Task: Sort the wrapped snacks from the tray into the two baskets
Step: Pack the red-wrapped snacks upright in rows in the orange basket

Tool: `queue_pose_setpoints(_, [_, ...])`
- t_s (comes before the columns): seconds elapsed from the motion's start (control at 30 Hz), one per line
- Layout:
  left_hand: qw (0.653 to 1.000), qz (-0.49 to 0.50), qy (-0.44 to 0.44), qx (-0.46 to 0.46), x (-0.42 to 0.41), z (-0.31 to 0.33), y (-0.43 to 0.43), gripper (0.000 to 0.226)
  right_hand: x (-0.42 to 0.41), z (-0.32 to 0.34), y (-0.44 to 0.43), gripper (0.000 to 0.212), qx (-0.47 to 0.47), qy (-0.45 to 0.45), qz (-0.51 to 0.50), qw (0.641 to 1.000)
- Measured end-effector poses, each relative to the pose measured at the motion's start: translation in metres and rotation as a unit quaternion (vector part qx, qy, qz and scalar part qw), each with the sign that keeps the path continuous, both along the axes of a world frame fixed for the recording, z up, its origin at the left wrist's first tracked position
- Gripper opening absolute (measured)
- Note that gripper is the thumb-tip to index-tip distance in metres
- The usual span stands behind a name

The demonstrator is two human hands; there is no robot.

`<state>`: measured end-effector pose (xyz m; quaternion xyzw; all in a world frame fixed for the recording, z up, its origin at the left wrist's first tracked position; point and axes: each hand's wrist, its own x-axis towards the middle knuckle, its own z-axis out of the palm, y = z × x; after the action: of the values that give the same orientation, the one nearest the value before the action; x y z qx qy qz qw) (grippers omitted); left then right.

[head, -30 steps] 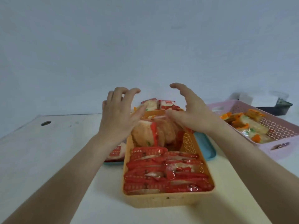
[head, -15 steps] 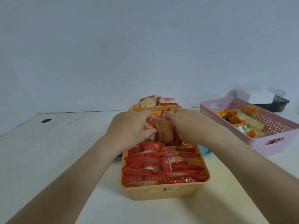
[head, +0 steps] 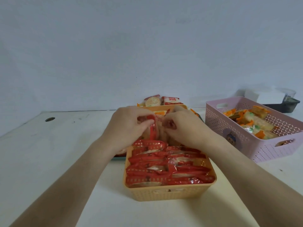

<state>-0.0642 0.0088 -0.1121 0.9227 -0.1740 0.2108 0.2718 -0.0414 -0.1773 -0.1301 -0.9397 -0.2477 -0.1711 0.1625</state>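
Note:
An orange basket stands in front of me, packed with red-wrapped snacks lying in rows. At its far end my left hand and my right hand are both closed on upright red-wrapped snacks, pressing them together from either side. A pink basket at the right holds orange-and-green wrapped snacks. The blue tray is mostly hidden under the orange basket and my left forearm. Two more wrapped snacks show beyond the orange basket.
The white table has a small round hole at the far left. A dark tray with white boxes sits at the back right behind the pink basket. A plain wall runs along the table's far edge.
My hands came down from hovering open above the basket and closed on the upright snacks at its far end. The view shifted, so the basket now sits lower in it.

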Motion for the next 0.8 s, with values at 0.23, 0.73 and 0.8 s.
queue_pose_setpoints(0.23, [0.955, -0.006, -0.051, -0.293, -0.006, 0.015, -0.003, 0.006, -0.005, 0.000, 0.003, 0.063, 0.169, -0.013, 0.099, 0.981])
queue_pose_setpoints(0.73, [0.991, -0.025, 0.132, 0.010, -0.003, -0.009, 0.003, 0.074, -0.011, 0.000, 0.000, 0.041, 0.239, -0.042, 0.029, 0.970])
queue_pose_setpoints(0.8, [0.989, -0.017, 0.125, 0.074, -0.005, -0.012, 0.004, 0.084, -0.013, 0.009, -0.007, 0.034, 0.295, -0.006, 0.004, 0.955])
